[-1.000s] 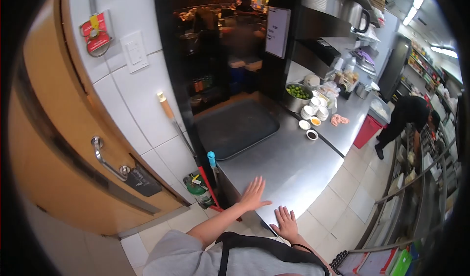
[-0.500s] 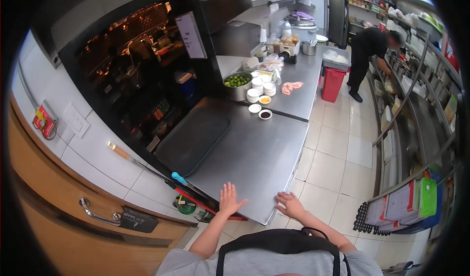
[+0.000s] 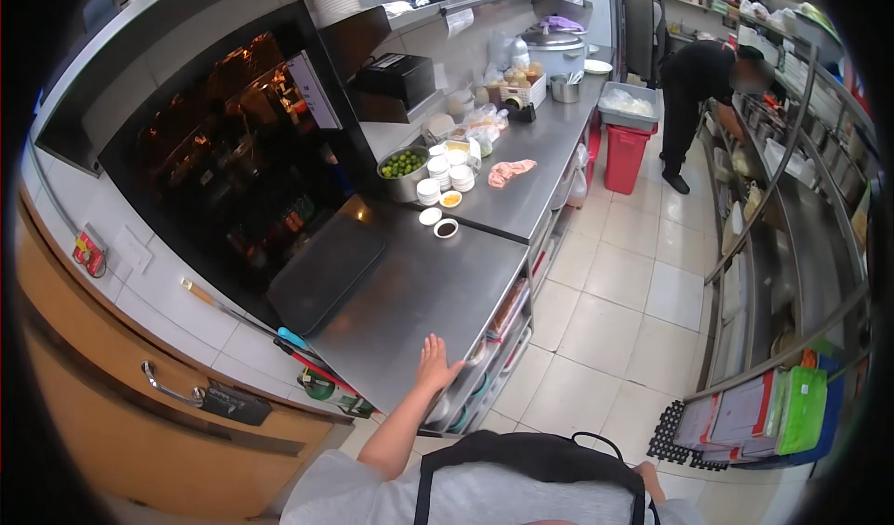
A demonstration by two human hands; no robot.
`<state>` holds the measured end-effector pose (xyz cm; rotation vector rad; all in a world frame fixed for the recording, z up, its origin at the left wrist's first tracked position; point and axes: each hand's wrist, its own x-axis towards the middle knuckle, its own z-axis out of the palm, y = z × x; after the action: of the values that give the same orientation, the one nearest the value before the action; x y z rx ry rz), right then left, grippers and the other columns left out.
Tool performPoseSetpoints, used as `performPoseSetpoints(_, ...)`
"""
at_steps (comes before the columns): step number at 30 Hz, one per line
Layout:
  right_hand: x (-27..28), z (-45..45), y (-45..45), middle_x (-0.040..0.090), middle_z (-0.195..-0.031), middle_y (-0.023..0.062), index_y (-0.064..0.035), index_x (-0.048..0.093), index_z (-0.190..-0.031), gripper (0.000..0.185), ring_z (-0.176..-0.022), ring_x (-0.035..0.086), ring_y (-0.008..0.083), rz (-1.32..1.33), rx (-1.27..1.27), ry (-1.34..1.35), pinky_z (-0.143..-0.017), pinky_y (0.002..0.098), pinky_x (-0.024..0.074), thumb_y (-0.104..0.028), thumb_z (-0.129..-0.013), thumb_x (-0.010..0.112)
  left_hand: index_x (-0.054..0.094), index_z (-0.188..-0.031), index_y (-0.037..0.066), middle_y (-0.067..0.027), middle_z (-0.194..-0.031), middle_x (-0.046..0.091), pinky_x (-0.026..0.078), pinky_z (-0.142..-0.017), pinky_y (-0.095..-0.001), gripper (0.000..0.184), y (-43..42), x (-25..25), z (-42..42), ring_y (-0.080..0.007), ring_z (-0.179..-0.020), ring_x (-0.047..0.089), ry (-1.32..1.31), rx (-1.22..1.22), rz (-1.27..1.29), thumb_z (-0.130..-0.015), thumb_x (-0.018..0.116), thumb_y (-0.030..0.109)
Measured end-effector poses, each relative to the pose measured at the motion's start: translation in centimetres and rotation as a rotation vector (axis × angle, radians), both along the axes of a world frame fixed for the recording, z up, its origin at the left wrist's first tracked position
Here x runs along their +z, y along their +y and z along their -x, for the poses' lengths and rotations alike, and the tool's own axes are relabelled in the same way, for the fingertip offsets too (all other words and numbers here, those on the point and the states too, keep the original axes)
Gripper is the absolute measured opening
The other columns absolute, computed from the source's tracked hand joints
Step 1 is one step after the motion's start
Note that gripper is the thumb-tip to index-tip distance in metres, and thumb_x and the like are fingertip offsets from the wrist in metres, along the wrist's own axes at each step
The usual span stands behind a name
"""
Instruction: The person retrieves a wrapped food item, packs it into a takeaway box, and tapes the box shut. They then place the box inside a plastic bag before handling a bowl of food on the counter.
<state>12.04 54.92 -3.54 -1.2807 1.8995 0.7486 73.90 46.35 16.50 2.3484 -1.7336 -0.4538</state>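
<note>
no readable text or labels

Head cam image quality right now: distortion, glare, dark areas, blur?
Head view: heavy fisheye, straight edges bowed, corners black; whitish sheen on the steel counter; wall opening mostly dark with orange highlights; co-worker's head blurred out; left hand fairly clear; posted sheet unreadable.

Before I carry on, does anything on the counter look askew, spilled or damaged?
Only the crumpled pink cloth seems out of place, lying loose on the counter near the stacked white dishes. No spill or damage shows, though the far end is hard to judge.
</note>
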Motion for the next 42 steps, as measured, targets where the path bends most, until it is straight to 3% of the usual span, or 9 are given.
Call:
performPoseSetpoints(8,-1.4,0.3,-1.2,0.062,-0.091,0.0200,-0.0016,0.067,-0.080,0.042,-0.089,0.059,0.0337,0.382,-0.213,-0.079,-0.080,0.0395,0.0462,-0.041,-0.072,0.057,0.014,-0.135,-0.006,-0.0227,-0.143,0.005,0.011,-0.108,-0.0392,0.086,-5.9,-0.1,3.5,-0.0322,-0.134,0.005,-0.056,-0.060,0.016,-0.079,0.056,0.044)
performPoseSetpoints(9,-15.1,3.3,-1.6,0.063,-0.089,0.0180,-0.0034,0.067,-0.080,0.040,-0.088,0.059,0.0338,0.446,0.143,-0.119,-0.080,0.0398,0.0462,-0.041,-0.072,0.056,0.013,-0.135,-0.006,-0.0230,-0.143,0.005,0.012,-0.108,-0.0390,0.088,-6.5,0.6,3.6,-0.0323,-0.134,0.005,-0.065,-0.082,-0.017,-0.078,0.057,0.045)
performPoseSetpoints(11,-12.6,-0.5,-2.9,0.063,-0.083,0.0173,-0.0046,0.067,-0.076,0.040,-0.083,0.060,0.0343,0.516,-0.081,-0.191,-0.075,0.0411,0.0465,-0.043,-0.073,0.055,0.013,-0.135,-0.006,-0.0233,-0.143,0.005,0.012,-0.108,-0.0388,0.090,-7.5,1.4,3.4,-0.0324,-0.134,0.006,-0.059,-0.063,-0.036,-0.077,0.057,0.047)
performPoseSetpoints(21,-3.4,-8.5,-13.7,0.063,-0.079,0.0179,-0.0051,0.066,-0.073,0.036,-0.079,0.060,0.0350,0.426,-0.032,-0.447,-0.071,0.0427,0.0456,-0.040,-0.072,0.056,0.012,-0.135,-0.008,-0.0232,-0.143,0.004,0.010,-0.109,-0.0371,0.104,-15.4,2.2,2.6,-0.0317,-0.134,0.004,-0.014,-0.030,-0.024,-0.071,0.056,0.062)
performPoseSetpoints(31,-7.1,-3.9,-25.8,0.062,-0.075,0.0185,-0.0056,0.064,-0.071,0.033,-0.074,0.059,0.0357,0.314,0.251,-0.329,-0.067,0.0443,0.0446,-0.037,-0.071,0.057,0.012,-0.135,-0.008,-0.0241,-0.143,0.005,0.011,-0.109,-0.0373,0.104,-23.9,2.2,-0.8,-0.0318,-0.134,0.005,0.001,-0.072,0.020,-0.071,0.054,0.064)
performPoseSetpoints(34,-3.5,-8.7,-30.3,0.062,-0.076,0.0201,-0.0039,0.066,-0.079,0.034,-0.078,0.061,0.0334,0.472,0.089,-0.398,-0.069,0.0408,0.0463,-0.036,-0.070,0.058,0.014,-0.134,-0.008,-0.0249,-0.142,0.007,0.012,-0.109,-0.0376,0.100,-26.7,1.2,-1.8,-0.0325,-0.134,0.007,-0.005,-0.118,0.102,-0.073,0.054,0.061)
performPoseSetpoints(35,-4.3,-10.6,-30.6,0.063,-0.083,0.0215,0.0000,0.063,-0.095,0.040,-0.084,0.062,0.0305,0.696,0.087,-0.402,-0.073,0.0365,0.0475,-0.032,-0.072,0.058,0.014,-0.134,-0.008,-0.0249,-0.142,0.007,0.012,-0.109,-0.0376,0.100,-27.7,0.8,-2.1,-0.0325,-0.134,0.007,-0.002,-0.113,0.094,-0.073,0.054,0.061)
performPoseSetpoints(38,6.1,-17.3,-32.6,0.063,-0.092,0.0216,0.0029,0.057,-0.109,0.046,-0.089,0.061,0.0289,0.434,-0.054,-0.531,-0.077,0.0339,0.0476,-0.026,-0.074,0.061,0.019,-0.135,-0.002,-0.0216,-0.142,0.013,0.015,-0.108,-0.0385,0.093,-30.2,0.4,-3.0,-0.0323,-0.133,0.013,0.083,-0.095,0.110,-0.073,0.057,0.056)
performPoseSetpoints(42,4.0,-16.9,-35.4,0.064,-0.093,0.0192,0.0016,0.055,-0.112,0.046,-0.085,0.063,0.0266,0.345,-0.065,-0.507,-0.075,0.0336,0.0482,-0.023,-0.075,0.065,0.041,-0.125,0.005,-0.0143,-0.136,0.031,0.040,-0.093,-0.0357,0.063,-32.6,2.8,-3.5,-0.0269,-0.114,0.044,0.547,0.255,0.527,-0.068,0.068,0.017)
